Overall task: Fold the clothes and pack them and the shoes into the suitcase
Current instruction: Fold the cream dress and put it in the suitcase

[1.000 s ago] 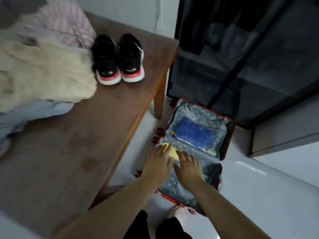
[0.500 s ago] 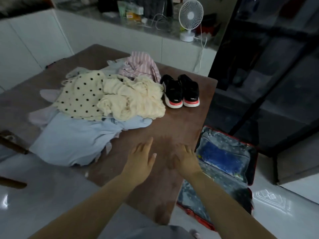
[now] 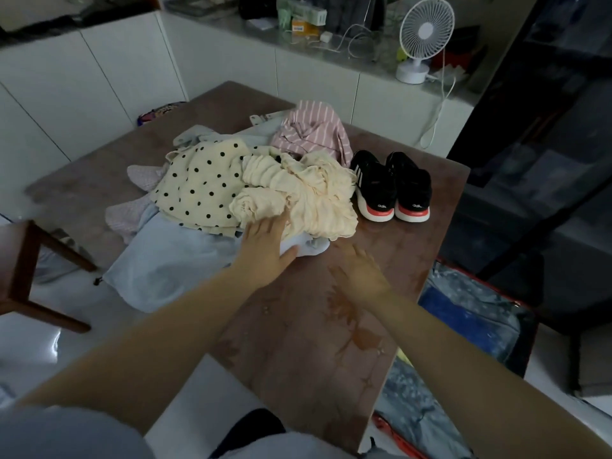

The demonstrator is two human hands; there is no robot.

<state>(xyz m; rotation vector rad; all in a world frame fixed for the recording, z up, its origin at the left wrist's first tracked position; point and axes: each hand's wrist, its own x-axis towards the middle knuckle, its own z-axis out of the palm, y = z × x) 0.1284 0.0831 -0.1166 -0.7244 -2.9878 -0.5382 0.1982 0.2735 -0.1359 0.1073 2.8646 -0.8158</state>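
**Clothes pile** (image 3: 251,193): lies on the table (image 3: 314,352), across its middle and left, all of it loose and unfolded.
- Cream crinkled garment (image 3: 308,193): table centre, topmost.
- Polka-dot garment (image 3: 202,183): left of table centre.
- Light blue garment (image 3: 172,263): hangs over the table's left edge.
- Pink striped garment (image 3: 311,127): near the table's far edge.

**Shoes** (image 3: 392,190): a black pair standing side by side near the table's far right corner, unpacked.

**Suitcase** (image 3: 470,313): lies open on the floor against the table's right edge. Something blue and a scrap of yellow show inside.

**Left hand** (image 3: 265,250): fingers straight, touching the cream garment's near hem at table centre, gripping nothing.

**Right hand** (image 3: 359,273): flat and spread, empty, over bare table nearer its right edge.

**Progress**: early, by my reading. Every visible garment awaits folding, and the shoes await packing.
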